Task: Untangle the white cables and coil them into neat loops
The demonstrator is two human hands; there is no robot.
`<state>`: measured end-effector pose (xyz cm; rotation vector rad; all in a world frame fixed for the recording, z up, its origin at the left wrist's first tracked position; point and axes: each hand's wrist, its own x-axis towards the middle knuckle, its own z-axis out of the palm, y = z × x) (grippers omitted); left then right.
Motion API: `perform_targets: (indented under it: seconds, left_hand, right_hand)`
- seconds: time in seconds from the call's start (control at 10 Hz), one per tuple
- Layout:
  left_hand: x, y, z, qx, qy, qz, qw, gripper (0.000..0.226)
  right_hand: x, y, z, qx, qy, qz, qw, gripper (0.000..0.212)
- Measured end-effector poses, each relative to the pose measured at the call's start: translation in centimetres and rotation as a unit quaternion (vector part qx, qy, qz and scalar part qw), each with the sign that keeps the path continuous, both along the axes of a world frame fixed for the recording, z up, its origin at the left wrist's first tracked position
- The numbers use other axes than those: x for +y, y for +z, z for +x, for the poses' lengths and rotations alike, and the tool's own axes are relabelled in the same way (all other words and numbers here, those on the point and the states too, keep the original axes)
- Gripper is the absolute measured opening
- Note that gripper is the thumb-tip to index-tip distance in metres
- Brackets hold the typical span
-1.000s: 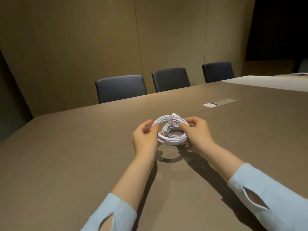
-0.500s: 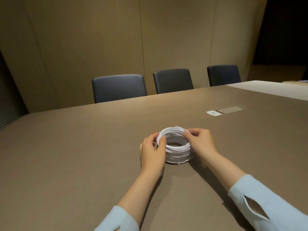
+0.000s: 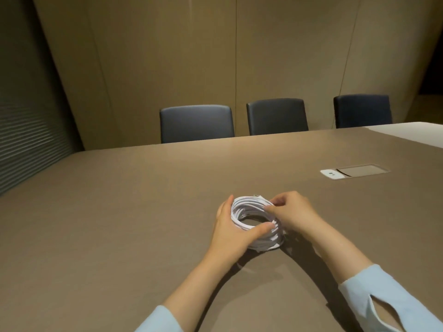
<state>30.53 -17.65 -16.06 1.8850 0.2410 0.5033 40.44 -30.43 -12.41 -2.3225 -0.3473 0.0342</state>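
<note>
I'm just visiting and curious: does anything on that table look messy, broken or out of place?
Nothing stands out. The white cable coil sits as a tidy stack of loops on the table, held between the left hand and right hand. One plug end pokes up at the far rim.

coil [image 3: 254,219] lowered onto table [image 3: 119,212]; left hand [image 3: 230,231] thumb now across top.

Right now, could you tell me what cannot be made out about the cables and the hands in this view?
- Head view: the near left side of the stack of coiled white cables is hidden by the left hand.
- Its right side is covered by the right hand.
- How many separate cables form the stack: loops too fine to count.
- The connector at the far rim: too small to identify.
</note>
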Motion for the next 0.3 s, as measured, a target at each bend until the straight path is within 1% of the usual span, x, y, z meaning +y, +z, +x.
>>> perform_targets:
  seconds: [0.1,0.2,0.3]
  left_hand:
    - [-0.7,0.3,0.2,0.0,-0.002,0.002,1.0,0.136]
    - [-0.7,0.2,0.4,0.008,0.003,-0.005,1.0,0.137]
    - [-1.0,0.2,0.3,0.003,0.015,-0.014,1.0,0.126]
  right_hand:
    - [-0.5,0.8,1.1,0.03,0.025,-0.006,0.999,0.007]
    - [-0.8,1.3,1.5,0.064,0.062,-0.027,0.996,0.009]
    - [-1.3,2.4,1.8,0.053,0.081,-0.022,0.995,0.013]
